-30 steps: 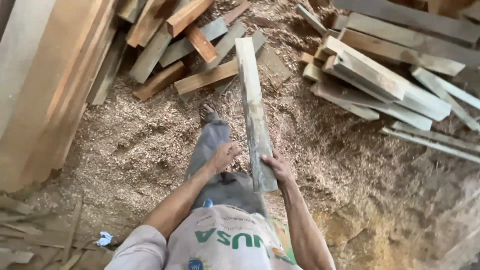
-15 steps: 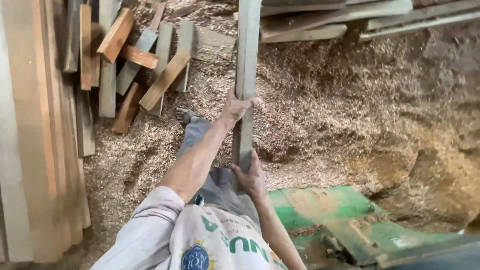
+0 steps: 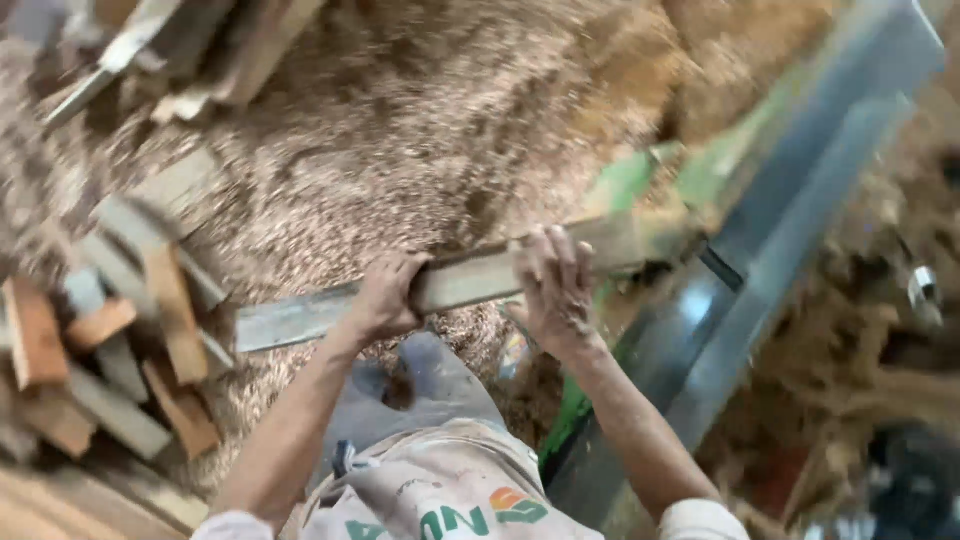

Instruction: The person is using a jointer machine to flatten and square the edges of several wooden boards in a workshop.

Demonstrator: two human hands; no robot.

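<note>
I hold a long grey wooden plank [image 3: 300, 318] across my body, nearly level, its right end over the green machine [image 3: 625, 185]. My left hand [image 3: 385, 295] grips the plank near its middle from above. My right hand [image 3: 555, 280] is wrapped over the plank further right, close to the machine's grey metal table [image 3: 800, 200]. The picture is blurred by motion.
Sawdust [image 3: 430, 130] covers the ground. A heap of short wood offcuts [image 3: 120, 330] lies at the left, and more boards [image 3: 190, 50] lie at the top left. Dusty debris and a small metal part [image 3: 922, 288] sit at the right.
I have turned right toward the machine. The plank swung from pointing away from me to lying crosswise, its end now at the machine. Both hands kept their grip.
</note>
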